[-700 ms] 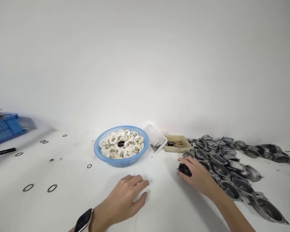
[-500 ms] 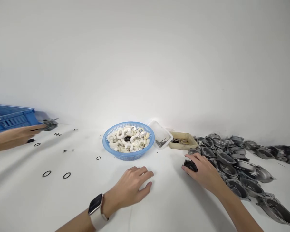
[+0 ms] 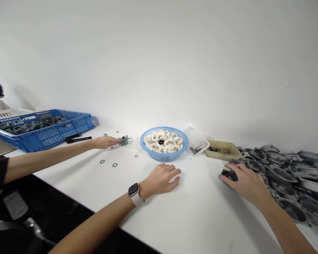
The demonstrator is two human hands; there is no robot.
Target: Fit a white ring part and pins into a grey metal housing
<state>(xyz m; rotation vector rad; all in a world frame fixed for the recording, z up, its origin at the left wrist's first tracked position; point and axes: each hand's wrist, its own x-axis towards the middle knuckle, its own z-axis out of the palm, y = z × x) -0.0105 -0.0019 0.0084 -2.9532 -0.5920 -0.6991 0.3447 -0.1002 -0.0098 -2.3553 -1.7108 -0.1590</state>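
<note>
White wall stands behind a white worktop [image 3: 201,211] that carries all the parts. I see my right hand [image 3: 245,182] lying over a dark round part [image 3: 229,175] at the near edge of the pile of grey metal housings [image 3: 286,173]; the fingers are curled around the part and cover most of it, so the hand grips it against the worktop. The part is directly under this hand and touching the pile, I think, but I cannot tell this for sure. My left hand [image 3: 161,178] rests flat on the worktop with the fingers loosely spread and holds nothing; a watch [image 3: 134,190] is on its wrist. The dark part is well apart from the left hand, to the right of it.

Beyond the left hand stands a blue basket [image 3: 164,148] filled with white rings [image 3: 163,139]. Just right of the basket is a white tray [image 3: 197,141] and then a beige tray [image 3: 224,150]. At the far left a blue crate [image 3: 58,132] holds dark metal pieces. Another person's hand [image 3: 104,142] reaches across from the left and touches a small metal piece [image 3: 124,140] near the basket. Some black O-rings [image 3: 108,163] lie loose on the worktop between that hand and mine.
</note>
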